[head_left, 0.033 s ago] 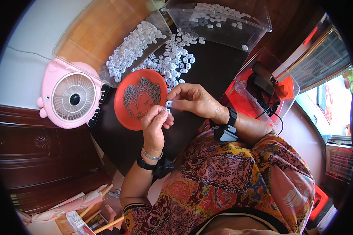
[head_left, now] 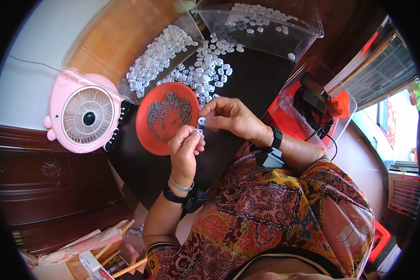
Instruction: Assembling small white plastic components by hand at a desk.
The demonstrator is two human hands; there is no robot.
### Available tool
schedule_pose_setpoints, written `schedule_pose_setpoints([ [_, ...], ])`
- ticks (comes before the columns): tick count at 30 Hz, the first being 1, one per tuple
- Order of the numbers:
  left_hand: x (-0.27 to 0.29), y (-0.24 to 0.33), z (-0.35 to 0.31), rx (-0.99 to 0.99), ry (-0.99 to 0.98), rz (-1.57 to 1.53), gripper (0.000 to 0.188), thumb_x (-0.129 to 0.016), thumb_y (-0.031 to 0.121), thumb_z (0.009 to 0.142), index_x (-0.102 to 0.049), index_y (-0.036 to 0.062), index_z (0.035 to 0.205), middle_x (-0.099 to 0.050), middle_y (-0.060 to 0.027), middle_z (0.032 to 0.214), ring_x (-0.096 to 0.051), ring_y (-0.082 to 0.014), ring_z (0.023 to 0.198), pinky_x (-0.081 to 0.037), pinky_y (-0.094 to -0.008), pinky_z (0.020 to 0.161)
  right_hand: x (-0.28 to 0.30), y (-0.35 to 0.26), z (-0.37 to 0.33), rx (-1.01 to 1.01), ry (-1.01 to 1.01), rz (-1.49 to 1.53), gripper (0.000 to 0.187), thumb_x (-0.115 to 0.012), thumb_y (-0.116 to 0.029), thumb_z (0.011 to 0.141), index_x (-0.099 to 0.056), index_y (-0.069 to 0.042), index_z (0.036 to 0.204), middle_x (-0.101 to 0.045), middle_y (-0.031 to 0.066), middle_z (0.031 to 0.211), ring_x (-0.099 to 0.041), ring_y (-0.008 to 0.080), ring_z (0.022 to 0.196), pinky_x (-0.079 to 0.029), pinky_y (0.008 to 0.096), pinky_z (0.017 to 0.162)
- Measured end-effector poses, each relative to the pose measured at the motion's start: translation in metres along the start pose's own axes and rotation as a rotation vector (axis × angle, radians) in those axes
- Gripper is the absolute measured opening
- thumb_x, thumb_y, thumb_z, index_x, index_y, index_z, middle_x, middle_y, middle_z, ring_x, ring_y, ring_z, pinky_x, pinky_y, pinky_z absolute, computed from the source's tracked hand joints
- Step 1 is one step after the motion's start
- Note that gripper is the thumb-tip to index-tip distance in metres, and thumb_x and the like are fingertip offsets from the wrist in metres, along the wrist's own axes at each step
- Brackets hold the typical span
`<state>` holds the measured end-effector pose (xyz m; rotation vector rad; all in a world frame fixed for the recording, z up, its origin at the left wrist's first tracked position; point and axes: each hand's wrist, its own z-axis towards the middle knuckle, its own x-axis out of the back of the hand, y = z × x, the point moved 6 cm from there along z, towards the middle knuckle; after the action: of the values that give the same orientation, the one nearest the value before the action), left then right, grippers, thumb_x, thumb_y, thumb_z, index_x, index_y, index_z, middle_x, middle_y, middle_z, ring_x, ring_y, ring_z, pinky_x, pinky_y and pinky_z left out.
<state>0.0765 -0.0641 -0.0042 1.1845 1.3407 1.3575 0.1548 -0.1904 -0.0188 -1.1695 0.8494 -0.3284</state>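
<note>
My left hand [head_left: 184, 151] is closed, its thumb and fingers pinching a small white oval plastic piece with two holes [head_left: 198, 131]. Just above it my right hand [head_left: 235, 120] grips another white plastic piece [head_left: 202, 121] between thumb and forefinger. The two pieces are very close; whether they touch or are joined by something thin between them is too small to tell. Beside my left hand stands a round orange-red bowl [head_left: 143, 135] with many grey screws [head_left: 169, 114] in it. Loose white pieces [head_left: 205, 70] lie on the dark table behind my hands.
Behind the bowl, a clear bin [head_left: 93, 51] lies tipped with a heap of white pieces [head_left: 158, 56]. Another clear bin [head_left: 270, 39] with more pieces stands far back. A pink fan [head_left: 58, 100] is at the left; a clear box [head_left: 331, 77] holds dark devices and cables at the right.
My right hand and its white piece have shifted very slightly upward, a little away from the left hand's piece. The left hand has barely moved.
</note>
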Motion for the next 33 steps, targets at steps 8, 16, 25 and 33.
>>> schedule_pose_setpoints([
  [8,-0.0044,0.0024,-0.0001,0.003,0.027,0.048,0.019,-0.052,0.01,0.09,-0.051,0.0027,0.073,-0.05,0.0004,0.066,-0.042,-0.0045,0.055,-0.034,-0.0203,0.049,0.0021,0.0033,0.003,-0.064,-0.053,0.099,0.012,-0.064,-0.005,0.088,-0.065,-0.003,0.1,-0.064,0.0002,0.085,-0.056,0.0065,0.073,-0.046,0.0212,0.067],
  [16,-0.0045,-0.0001,0.0008,0.005,0.022,0.062,0.02,-0.051,0.008,0.088,-0.049,0.0032,0.068,-0.048,0.0012,0.063,-0.04,-0.0041,0.053,-0.032,-0.0203,0.047,0.0011,0.004,0.0009,-0.047,-0.063,0.072,0.013,-0.065,-0.004,0.088,-0.066,-0.003,0.1,-0.064,-0.0013,0.087,-0.056,0.0053,0.074,-0.047,0.0206,0.068],
  [25,-0.0065,0.0018,0.0,-0.018,0.022,0.109,0.022,-0.052,0.007,0.086,-0.047,0.0032,0.066,-0.043,0.0031,0.059,-0.037,-0.0038,0.052,-0.029,-0.0215,0.046,0.0004,0.003,-0.0016,-0.014,-0.077,0.017,0.015,-0.064,-0.003,0.088,-0.065,-0.002,0.103,-0.065,-0.0006,0.092,-0.057,0.0046,0.081,-0.048,0.0205,0.074],
  [33,-0.0025,-0.0005,-0.001,-0.123,-0.005,0.251,0.019,-0.051,0.01,0.088,-0.051,0.0027,0.071,-0.048,0.0013,0.065,-0.04,-0.0041,0.055,-0.031,-0.0204,0.049,-0.0012,0.0003,-0.0026,0.044,-0.09,-0.037,0.016,-0.063,-0.001,0.089,-0.065,0.0,0.104,-0.066,0.0022,0.098,-0.06,0.0072,0.09,-0.049,0.023,0.084],
])
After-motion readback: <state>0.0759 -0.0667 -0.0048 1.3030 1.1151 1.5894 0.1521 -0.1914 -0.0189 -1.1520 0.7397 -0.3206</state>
